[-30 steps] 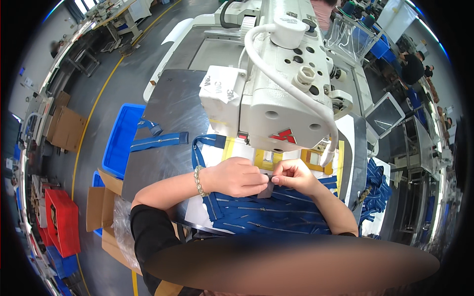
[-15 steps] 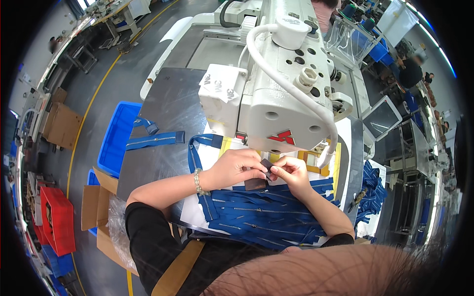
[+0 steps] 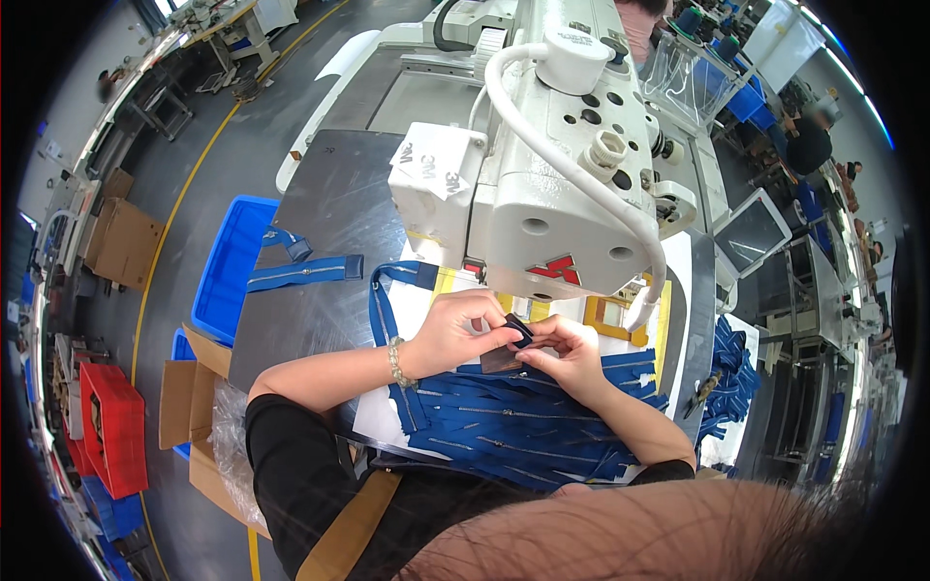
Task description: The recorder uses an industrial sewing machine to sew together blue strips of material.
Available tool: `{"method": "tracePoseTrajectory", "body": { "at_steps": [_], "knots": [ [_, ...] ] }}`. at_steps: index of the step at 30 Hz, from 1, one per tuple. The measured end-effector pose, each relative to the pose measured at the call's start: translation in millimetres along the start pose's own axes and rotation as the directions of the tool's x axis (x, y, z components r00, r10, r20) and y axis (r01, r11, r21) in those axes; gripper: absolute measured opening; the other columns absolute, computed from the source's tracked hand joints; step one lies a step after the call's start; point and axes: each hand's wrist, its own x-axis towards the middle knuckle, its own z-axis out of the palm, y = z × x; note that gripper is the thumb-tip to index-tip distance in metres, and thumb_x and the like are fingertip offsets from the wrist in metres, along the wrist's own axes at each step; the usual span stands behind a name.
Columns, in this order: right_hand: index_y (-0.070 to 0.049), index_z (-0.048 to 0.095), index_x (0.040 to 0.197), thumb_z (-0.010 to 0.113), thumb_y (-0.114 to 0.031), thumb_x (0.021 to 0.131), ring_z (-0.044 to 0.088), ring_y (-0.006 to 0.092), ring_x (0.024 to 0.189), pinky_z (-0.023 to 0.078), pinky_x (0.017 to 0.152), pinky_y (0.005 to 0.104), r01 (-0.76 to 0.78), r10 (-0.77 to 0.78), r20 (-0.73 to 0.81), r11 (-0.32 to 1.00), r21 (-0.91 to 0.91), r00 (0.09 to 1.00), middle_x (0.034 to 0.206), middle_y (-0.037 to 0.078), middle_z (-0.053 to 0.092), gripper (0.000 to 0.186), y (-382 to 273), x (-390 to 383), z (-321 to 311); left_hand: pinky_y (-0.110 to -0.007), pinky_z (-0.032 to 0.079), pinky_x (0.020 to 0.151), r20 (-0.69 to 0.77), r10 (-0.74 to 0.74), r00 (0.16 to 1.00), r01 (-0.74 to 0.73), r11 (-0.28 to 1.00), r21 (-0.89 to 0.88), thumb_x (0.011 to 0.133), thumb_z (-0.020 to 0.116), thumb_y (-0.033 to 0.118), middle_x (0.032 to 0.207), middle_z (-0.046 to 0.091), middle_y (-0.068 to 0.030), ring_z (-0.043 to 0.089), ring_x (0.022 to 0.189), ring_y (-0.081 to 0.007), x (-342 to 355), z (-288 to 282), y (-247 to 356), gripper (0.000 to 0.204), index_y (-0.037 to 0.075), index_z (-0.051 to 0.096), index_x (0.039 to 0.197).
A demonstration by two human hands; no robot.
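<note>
In front of the sewing machine's white head, my left hand (image 3: 472, 324) pinches a small dark folded piece (image 3: 520, 331), its material too small to tell. My right hand (image 3: 570, 354) is closed at the piece's right side, thumb and fingertips on its edge. Just below lies a brown flat patch (image 3: 499, 361), partly covered by my fingers. Many blue zippers (image 3: 513, 421) with metal teeth lie side by side under my wrists. One more zipper (image 3: 384, 310) bends from beside my left wrist up to the machine, its end on the yellow-edged plate.
The white sewing machine (image 3: 562, 218) stands close above my hands. Left of it are a metal tabletop (image 3: 329, 208), a loose zipper (image 3: 308, 275), a blue bin (image 3: 232, 271) and a cardboard box (image 3: 201, 407). A pile of zippers (image 3: 728, 373) and a screen (image 3: 752, 232) are right.
The dark piece has been turned between my fingers and shows a darker face. My right hand has shifted its grip slightly, while the zippers stay put.
</note>
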Motion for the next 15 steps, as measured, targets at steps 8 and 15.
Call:
{"method": "tracePoseTrajectory", "body": {
  "at_steps": [8, 15],
  "knots": [
    [0.005, 0.06, 0.098, 0.068, 0.005, 0.083, 0.068, 0.0163, 0.088, 0.055, 0.08, 0.0254, -0.055, 0.055, -0.047, 0.998, 0.005, 0.997, 0.097, 0.014, 0.069, 0.017, 6.1, 3.3, -1.1, -0.024, 0.039, 0.052, 0.002, -0.013, 1.0, 0.013, 1.0, 0.028, 0.077, 0.077, 0.005, 0.066, 0.057, -0.0031, 0.05, 0.056, -0.0094, 0.1, 5.3, -1.8, 0.02, 0.003, 0.059, 0.07],
    [0.004, 0.061, 0.096, 0.068, 0.004, 0.084, 0.068, 0.0162, 0.087, 0.056, 0.08, 0.026, -0.047, 0.049, -0.06, 0.998, 0.035, 0.997, 0.095, 0.013, 0.069, 0.014, 9.4, 4.3, -1.1, -0.024, 0.039, 0.052, 0.005, -0.027, 1.0, 0.027, 0.999, 0.047, 0.079, 0.076, 0.007, 0.065, 0.057, -0.0033, 0.051, 0.056, -0.0095, 0.8, 5.8, -1.0, 0.02, 0.003, 0.058, 0.07]
  ]
}}
